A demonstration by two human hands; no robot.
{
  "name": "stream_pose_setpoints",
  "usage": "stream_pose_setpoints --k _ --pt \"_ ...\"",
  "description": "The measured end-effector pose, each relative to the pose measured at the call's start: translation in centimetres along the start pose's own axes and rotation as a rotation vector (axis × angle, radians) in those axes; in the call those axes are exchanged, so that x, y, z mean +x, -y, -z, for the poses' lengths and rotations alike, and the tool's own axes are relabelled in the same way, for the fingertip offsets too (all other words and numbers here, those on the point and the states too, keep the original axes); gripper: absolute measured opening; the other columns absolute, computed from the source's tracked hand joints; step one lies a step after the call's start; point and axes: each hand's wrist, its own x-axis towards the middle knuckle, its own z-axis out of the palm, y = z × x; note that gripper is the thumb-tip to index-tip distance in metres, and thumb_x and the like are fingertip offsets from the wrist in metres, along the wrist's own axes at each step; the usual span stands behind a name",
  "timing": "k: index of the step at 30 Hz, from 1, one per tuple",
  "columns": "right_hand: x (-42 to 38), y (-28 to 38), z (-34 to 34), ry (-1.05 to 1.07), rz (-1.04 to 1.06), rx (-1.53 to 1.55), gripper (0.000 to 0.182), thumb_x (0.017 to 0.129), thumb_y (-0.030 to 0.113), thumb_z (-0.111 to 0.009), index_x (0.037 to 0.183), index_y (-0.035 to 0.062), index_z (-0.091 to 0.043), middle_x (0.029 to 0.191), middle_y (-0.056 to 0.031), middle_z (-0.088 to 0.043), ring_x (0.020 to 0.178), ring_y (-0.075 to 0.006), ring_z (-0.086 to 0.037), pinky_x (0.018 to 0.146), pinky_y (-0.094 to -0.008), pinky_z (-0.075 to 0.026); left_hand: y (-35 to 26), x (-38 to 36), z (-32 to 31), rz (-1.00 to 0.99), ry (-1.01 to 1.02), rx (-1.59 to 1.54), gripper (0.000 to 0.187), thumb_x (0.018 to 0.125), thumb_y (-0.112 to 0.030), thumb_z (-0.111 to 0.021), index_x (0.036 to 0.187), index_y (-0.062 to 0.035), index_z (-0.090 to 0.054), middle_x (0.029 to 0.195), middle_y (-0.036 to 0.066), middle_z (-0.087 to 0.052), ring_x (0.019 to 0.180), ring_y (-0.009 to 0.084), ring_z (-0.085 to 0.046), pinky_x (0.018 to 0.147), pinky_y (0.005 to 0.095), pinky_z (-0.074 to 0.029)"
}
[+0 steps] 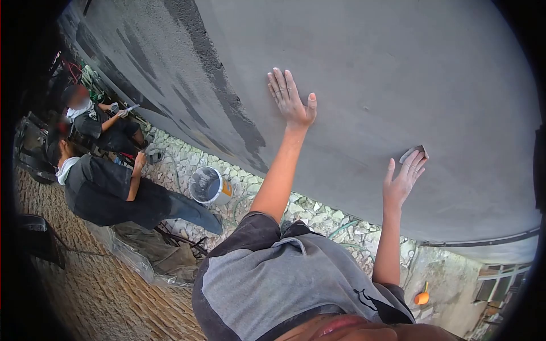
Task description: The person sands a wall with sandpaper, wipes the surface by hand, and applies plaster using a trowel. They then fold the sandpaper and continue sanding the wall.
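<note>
My left hand lies flat on the grey plastered wall, fingers stretched and thumb apart, with pale dust on the skin. It holds nothing. Lower and to the right, my right hand presses a small piece of sandpaper against the same wall. Only the sheet's curled edges show past my fingertips; the rest is hidden under the hand. To the left of my left hand runs a darker, rough band on the wall.
A white bucket with grey contents stands on broken stones along the wall's foot. Two co-workers are at the left, one holding a tool. Plastic sheeting lies behind me. An orange scoop is at the lower right.
</note>
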Motion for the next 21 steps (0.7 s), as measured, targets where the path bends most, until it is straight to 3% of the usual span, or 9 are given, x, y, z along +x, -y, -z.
stream_pose_setpoints --k 1,6,10,14,16,17,18,19,21 --pt "-0.1 -0.3 -0.4 0.004 0.002 0.001 0.070 0.103 0.033 -0.051 0.156 -0.0028 -0.022 0.163 -0.0244 -0.021 0.151 -0.0429 -0.015 0.120 -0.0589 -0.016 0.1 -0.1 -0.1 0.003 0.002 0.003 0.080 0.101 -0.053 -0.037 0.156 0.0039 -0.023 0.163 0.027 -0.017 0.153 0.0409 -0.011 0.123 0.0541 -0.009" --pt "-0.5 -1.7 -1.5 -0.092 0.006 -0.041 0.059 0.095 0.006 -0.054 0.152 -0.0006 -0.037 0.159 -0.0193 -0.034 0.150 -0.0376 -0.026 0.120 -0.0593 -0.017 0.5 -0.5 -0.1 0.027 0.013 -0.008 0.076 0.101 -0.051 -0.038 0.157 -0.0003 -0.026 0.163 0.025 -0.019 0.153 0.0416 -0.011 0.123 0.0543 -0.009" --pt "-0.6 -2.3 -1.2 -0.148 0.017 -0.018 0.060 0.088 -0.001 -0.054 0.148 -0.0001 -0.045 0.156 -0.0178 -0.041 0.149 -0.0357 -0.030 0.120 -0.0594 -0.017 0.6 -2.2 0.7 0.047 0.071 -0.015 0.075 0.100 -0.050 -0.043 0.156 -0.0007 -0.029 0.163 0.026 -0.020 0.152 0.0439 -0.013 0.122 0.0559 -0.011" --pt "-2.2 -2.4 -0.5 -0.126 0.039 0.108 0.059 0.087 -0.005 -0.053 0.145 0.0009 -0.050 0.151 -0.0157 -0.048 0.147 -0.0343 -0.035 0.120 -0.0593 -0.018 0.3 -8.7 3.5 -0.003 0.329 0.008 0.073 0.097 -0.035 -0.057 0.155 0.0010 -0.030 0.161 0.031 -0.018 0.147 0.0536 -0.017 0.118 0.0604 -0.020" --pt "-4.5 -2.5 -0.6 0.008 0.069 0.187 0.056 0.088 -0.005 -0.051 0.144 0.0005 -0.051 0.149 -0.0153 -0.050 0.145 -0.0323 -0.038 0.120 -0.0554 -0.023 0.4 -15.1 5.2 0.013 0.518 -0.016 0.074 0.095 -0.032 -0.061 0.154 0.0007 -0.031 0.161 0.031 -0.018 0.147 0.0532 -0.018 0.117 0.0596 -0.024" --pt "-5.9 -2.6 -0.9 0.003 0.066 0.189 0.056 0.088 -0.005 -0.051 0.144 0.0005 -0.051 0.149 -0.0153 -0.050 0.145 -0.0323 -0.038 0.120 -0.0554 -0.023 0.1 -17.6 6.7 0.046 0.685 -0.011 0.075 0.092 -0.030 -0.065 0.154 -0.0006 -0.033 0.160 0.031 -0.021 0.146 0.0527 -0.020 0.116 0.0598 -0.027" --pt "-7.6 -2.8 -1.3 0.140 0.062 0.248 0.056 0.088 -0.005 -0.051 0.143 0.0009 -0.051 0.149 -0.0149 -0.051 0.144 -0.0313 -0.040 0.120 -0.0528 -0.026 -0.2 -20.4 8.2 0.081 0.853 -0.005 0.077 0.090 -0.028 -0.068 0.153 -0.0019 -0.034 0.159 0.031 -0.023 0.146 0.0522 -0.023 0.115 0.0600 -0.029" --pt "-9.0 -2.9 -1.6 0.277 0.058 0.305 0.055 0.088 -0.005 -0.051 0.143 0.0013 -0.052 0.148 -0.0145 -0.051 0.143 -0.0302 -0.042 0.119 -0.0501 -0.028 0.6 -24.1 9.8 0.184 1.090 -0.025 0.080 0.090 -0.035 -0.067 0.154 -0.0021 -0.032 0.160 0.029 -0.021 0.146 0.0511 -0.022 0.115 0.0588 -0.029" --pt "-11.3 -3.4 -2.1 0.334 0.019 0.304 0.056 0.087 -0.006 -0.052 0.143 0.0019 -0.052 0.148 -0.0143 -0.051 0.142 -0.0298 -0.043 0.119 -0.0482 -0.029 3.8 -32.9 12.1 0.375 1.660 0.025 0.086 0.089 -0.050 -0.064 0.153 -0.0012 -0.033 0.161 0.027 -0.023 0.146 0.0479 -0.026 0.116 0.0545 -0.031"
